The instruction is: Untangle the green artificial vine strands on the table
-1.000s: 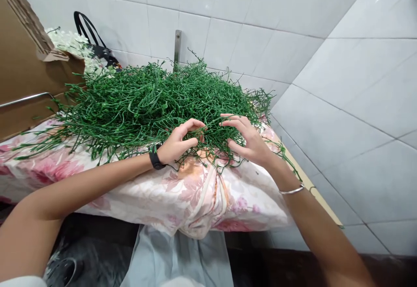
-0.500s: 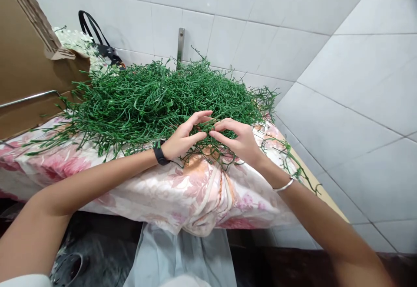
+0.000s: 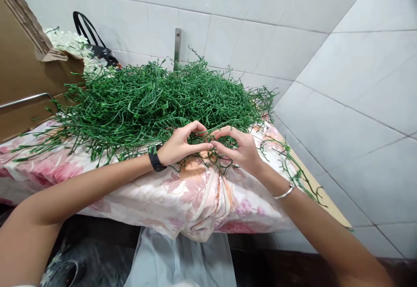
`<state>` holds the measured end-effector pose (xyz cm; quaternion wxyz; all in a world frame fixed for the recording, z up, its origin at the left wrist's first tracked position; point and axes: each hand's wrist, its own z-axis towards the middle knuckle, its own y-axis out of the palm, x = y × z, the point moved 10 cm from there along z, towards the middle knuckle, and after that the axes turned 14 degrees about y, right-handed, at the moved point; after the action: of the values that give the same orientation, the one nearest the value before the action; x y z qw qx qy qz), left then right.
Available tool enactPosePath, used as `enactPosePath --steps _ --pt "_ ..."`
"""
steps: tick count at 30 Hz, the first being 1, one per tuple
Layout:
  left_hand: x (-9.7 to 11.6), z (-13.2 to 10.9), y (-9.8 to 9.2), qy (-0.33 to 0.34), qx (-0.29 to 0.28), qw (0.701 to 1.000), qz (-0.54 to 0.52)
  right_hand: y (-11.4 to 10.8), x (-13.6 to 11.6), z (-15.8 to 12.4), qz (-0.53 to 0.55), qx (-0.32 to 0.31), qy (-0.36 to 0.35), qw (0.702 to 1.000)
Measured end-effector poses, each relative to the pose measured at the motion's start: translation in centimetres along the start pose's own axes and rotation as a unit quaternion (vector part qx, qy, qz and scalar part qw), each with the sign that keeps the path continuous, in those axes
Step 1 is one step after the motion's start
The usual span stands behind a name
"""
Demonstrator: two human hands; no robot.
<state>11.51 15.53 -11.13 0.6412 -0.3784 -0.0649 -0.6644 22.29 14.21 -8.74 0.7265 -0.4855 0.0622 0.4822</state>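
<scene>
A large heap of thin green artificial stems (image 3: 169, 100) lies across the floral cloth (image 3: 137, 195) in front of me. At the heap's front edge my left hand (image 3: 182, 144), with a black band on its wrist, curls its thumb and fingers on a green stem. Facing it, my right hand (image 3: 239, 148) pinches the same piece of greenery, fingertips almost touching those of the left. The exact part between the fingertips is small and partly hidden. Loose stems hang just below both hands.
A cardboard box (image 3: 26, 74) stands at the left, with white flowers (image 3: 71, 45) and a black-handled bag (image 3: 102, 54) behind it. A metal bracket (image 3: 177, 48) is on the tiled wall. Separate green stems (image 3: 301, 176) lie at the right table edge.
Both hands have shifted slightly down, and their fingertips are closer together at the stem. The view has moved a little, with the scene sliding left.
</scene>
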Motion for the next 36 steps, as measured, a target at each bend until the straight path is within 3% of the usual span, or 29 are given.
enactPosePath --steps 7,13,20,22,25,30,36 --pt "-0.1 0.1 0.2 0.011 -0.022 0.999 0.048 -0.4 0.5 -0.3 0.024 0.042 0.041 0.998" --pt "0.5 0.1 1.0 0.025 -0.065 0.995 0.074 0.3 2.2 0.1 0.117 -0.007 0.115 0.986" --pt "0.3 0.2 1.1 0.01 -0.058 0.998 0.024 0.1 2.5 0.7 0.173 -0.053 0.135 0.974" --pt "0.3 0.2 1.3 0.01 -0.068 0.997 0.029 -0.4 1.7 0.7 0.124 -0.048 0.099 0.986" --pt "0.3 0.0 2.3 0.009 -0.115 0.992 0.053 -1.0 -0.4 0.2 0.0 -0.019 -0.008 1.0" --pt "-0.1 -0.5 3.5 0.009 -0.178 0.98 0.083 -0.3 -1.9 -0.8 -0.117 -0.015 -0.117 0.986" --pt "-0.4 -0.4 3.4 0.011 -0.165 0.984 0.061 0.0 -2.3 -1.3 -0.175 -0.024 -0.197 0.964"
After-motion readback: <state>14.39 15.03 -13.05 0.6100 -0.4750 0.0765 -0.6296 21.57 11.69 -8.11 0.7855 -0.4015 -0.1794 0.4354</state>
